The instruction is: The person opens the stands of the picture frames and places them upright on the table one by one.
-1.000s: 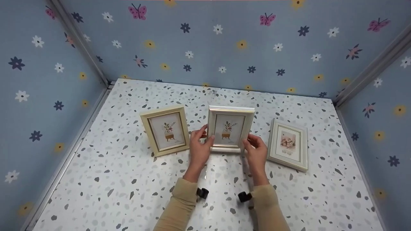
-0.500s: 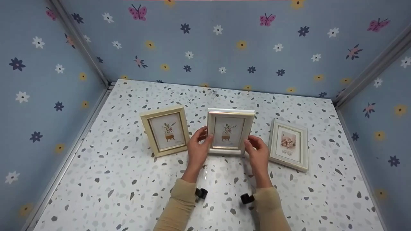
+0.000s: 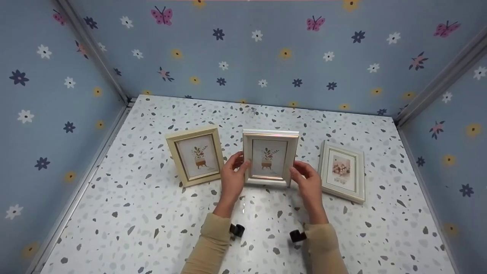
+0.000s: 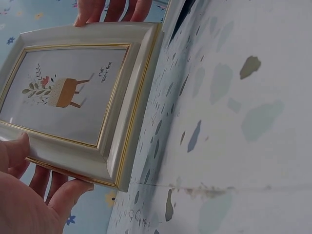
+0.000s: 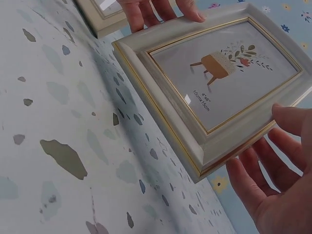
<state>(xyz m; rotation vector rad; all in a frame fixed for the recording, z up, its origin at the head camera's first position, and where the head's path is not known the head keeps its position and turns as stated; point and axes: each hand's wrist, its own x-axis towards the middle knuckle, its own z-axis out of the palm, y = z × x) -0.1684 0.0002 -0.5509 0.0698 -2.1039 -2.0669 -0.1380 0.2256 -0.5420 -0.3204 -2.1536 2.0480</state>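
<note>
Both hands hold a silvery-white picture frame (image 3: pixel 271 134) upright at the middle of the table, its plant-pot print facing me. My left hand (image 3: pixel 233 177) grips the left side, thumb at the front edge and fingers around behind. On the opposite side, my right hand (image 3: pixel 309 184) pinches the lower edge between thumb and fingers. Thin gold lines edge the moulding of the held picture frame (image 5: pixel 190 141) in the right wrist view, and the print reads 4"x6". The picture frame's back is hidden.
A pale gold picture frame (image 3: pixel 177 152) stands at the left, leaning back. At the right a whitish picture frame (image 3: pixel 341 194) with a pink flower print lies flat. Speckled white table (image 3: pixel 133 213); blue flowered walls (image 3: pixel 243 45) enclose its back and sides.
The held picture frame has shifted slightly left and nearer to me. My right hand has slid a little outward to the right; the other two picture frames have stayed put.
</note>
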